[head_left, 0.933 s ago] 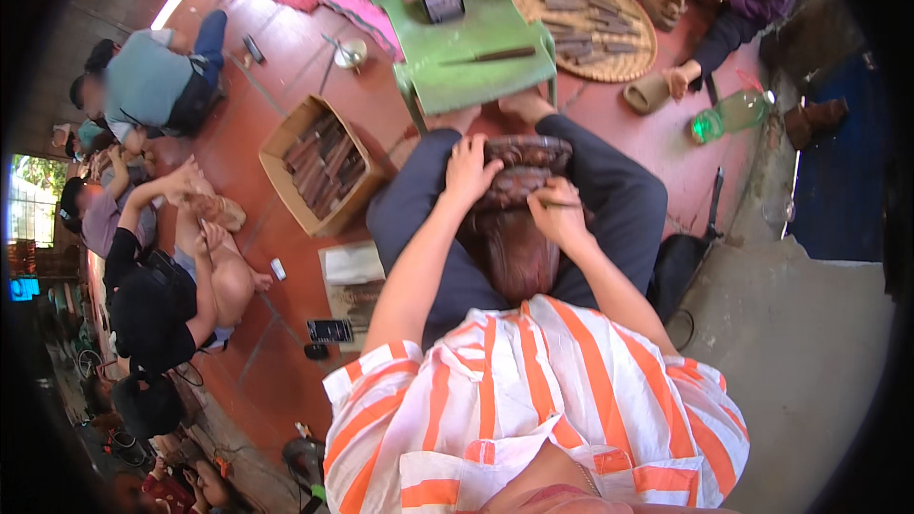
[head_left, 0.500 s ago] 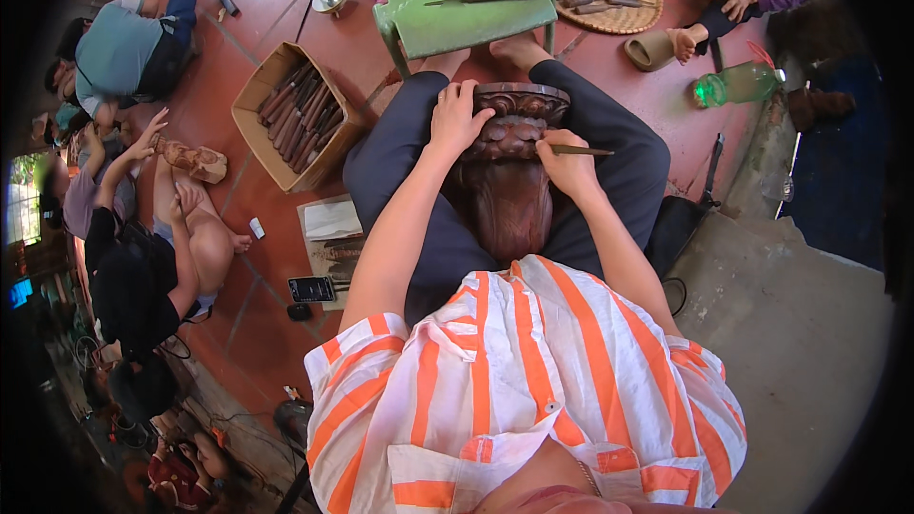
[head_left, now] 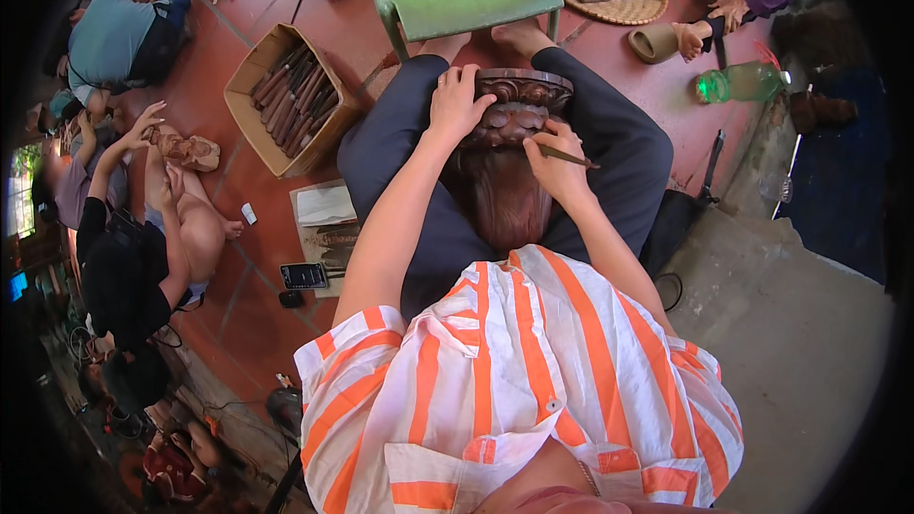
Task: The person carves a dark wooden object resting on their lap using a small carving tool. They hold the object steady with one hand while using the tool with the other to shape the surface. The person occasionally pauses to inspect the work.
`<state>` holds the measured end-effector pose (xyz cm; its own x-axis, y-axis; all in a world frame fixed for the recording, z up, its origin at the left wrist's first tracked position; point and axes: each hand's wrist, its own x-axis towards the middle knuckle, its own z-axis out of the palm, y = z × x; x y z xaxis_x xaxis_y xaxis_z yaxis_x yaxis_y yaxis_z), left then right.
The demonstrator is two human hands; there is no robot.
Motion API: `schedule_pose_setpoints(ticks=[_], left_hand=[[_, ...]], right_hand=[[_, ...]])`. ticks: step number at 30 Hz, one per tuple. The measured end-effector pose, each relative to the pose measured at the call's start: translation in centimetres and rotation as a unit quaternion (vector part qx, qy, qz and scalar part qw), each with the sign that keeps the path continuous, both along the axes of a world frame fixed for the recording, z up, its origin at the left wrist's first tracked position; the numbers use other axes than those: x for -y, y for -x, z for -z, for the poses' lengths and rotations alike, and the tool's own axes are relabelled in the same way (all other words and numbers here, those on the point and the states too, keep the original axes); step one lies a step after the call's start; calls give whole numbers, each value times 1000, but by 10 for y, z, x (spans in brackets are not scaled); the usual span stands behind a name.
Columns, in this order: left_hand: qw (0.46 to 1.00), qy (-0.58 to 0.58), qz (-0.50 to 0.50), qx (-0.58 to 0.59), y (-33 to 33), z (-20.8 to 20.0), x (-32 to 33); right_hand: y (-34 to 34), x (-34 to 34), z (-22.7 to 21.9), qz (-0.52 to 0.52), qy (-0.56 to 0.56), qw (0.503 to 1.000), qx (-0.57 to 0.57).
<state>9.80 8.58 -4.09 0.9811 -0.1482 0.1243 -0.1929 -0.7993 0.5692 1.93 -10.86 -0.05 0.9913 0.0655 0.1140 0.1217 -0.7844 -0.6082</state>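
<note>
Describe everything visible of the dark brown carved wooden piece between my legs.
The dark wooden piece looks glossy: a curved rim with scrolled relief, rounded lobes, then a smoother, grooved body. It sits between dark-trousered legs, rim farthest away. The left hand touches its left edge; the right hand, holding a slim brown tool, is over its right side.

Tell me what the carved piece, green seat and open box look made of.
Carved piece: probably wood, dark brown with a slight sheen and deep relief; stain or varnish, unclear.
Green seat: likely moulded plastic, dulled, with even colour and rounded edges.
Open box: apparently cardboard, matte and tan, with thin, straight walls.
</note>
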Motion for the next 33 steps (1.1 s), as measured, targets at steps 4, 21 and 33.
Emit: schedule_pose_setpoints(ticks=[4, 21, 33], left_hand=[[1000, 7, 2, 5, 0, -2, 1], [999, 0, -9, 37, 0, 2, 1], [999, -2, -13, 31, 0, 3, 1]], right_hand=[[0, 12, 1, -12, -52, 999, -13], [7, -1, 4, -28, -6, 998, 52], [13, 6, 6, -41, -41, 996, 72]])
